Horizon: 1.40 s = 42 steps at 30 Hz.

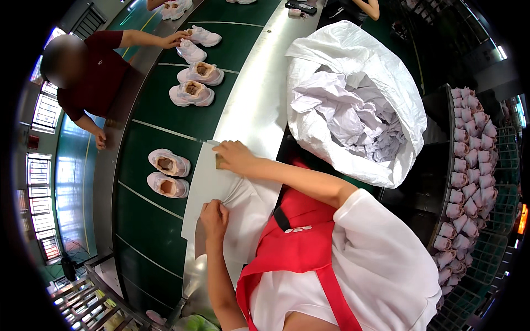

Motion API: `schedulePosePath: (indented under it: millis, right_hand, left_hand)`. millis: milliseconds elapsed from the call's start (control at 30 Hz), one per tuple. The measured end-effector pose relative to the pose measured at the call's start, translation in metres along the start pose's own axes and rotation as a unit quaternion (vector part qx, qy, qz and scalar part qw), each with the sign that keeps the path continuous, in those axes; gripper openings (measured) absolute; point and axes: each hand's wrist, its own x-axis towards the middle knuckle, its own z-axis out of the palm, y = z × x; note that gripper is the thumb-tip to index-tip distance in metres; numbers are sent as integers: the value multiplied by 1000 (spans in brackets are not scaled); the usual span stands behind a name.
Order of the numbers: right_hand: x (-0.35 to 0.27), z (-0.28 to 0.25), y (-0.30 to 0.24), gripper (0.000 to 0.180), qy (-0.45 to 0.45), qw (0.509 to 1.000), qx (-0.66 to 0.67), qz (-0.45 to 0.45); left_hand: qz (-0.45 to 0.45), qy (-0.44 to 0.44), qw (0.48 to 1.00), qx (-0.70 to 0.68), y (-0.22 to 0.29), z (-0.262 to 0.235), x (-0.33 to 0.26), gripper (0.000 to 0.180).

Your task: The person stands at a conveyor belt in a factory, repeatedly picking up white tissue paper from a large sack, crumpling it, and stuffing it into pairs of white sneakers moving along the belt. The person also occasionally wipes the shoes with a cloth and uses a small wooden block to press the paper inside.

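White paper sheets [205, 182] lie on the metal ledge in front of me, the top one creased and lifted. My left hand [214, 218] is closed at the near part of the paper, gripping the creased sheet. Farther along the same paper, my right hand [237, 158] is closed over a small olive-brown block [221, 162] that rests on the sheets. Just left of the paper, on the green conveyor, sits a pair of white-pink shoes, a far shoe [169, 163] and a near shoe [167, 185].
A large white sack [408, 127] holds crumpled paper [353, 110] to the right. More shoes [191, 94] stand farther up the green conveyor belt [149, 220]. Across it, a person [94, 71] touches a shoe. Racks at right hold many stuffed shoes [469, 160].
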Motion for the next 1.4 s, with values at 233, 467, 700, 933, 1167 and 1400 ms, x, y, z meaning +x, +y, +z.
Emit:
schedulePosePath:
  millis: [233,467,700,933,1167,1400]
  right_hand:
    - [3,-248,106,54,182,931,-293,117]
    - [-43,-339,167,30,182,897,-322,241]
    - [-49,-376,99,44,228,909,-144,319]
    - [-65,-339,93,47,31,944,-101,313]
    - [-132,-223,105,56,37,952,-250,171]
    - [-111,-264,114,59,103,911,-356,182]
  left_hand:
    - [-22,-9,1000,13,10,-18,-10,6]
    - [-3,-42,999,-16,30,-35,5,10]
    - [78,-84,992,-47,67,-57,30,17]
    - [102,-111,981,-120,96,-69,43,19]
    - [95,-126,984,-81,93,-55,35,16]
    - [99,-144,982,-68,98,-56,33,17]
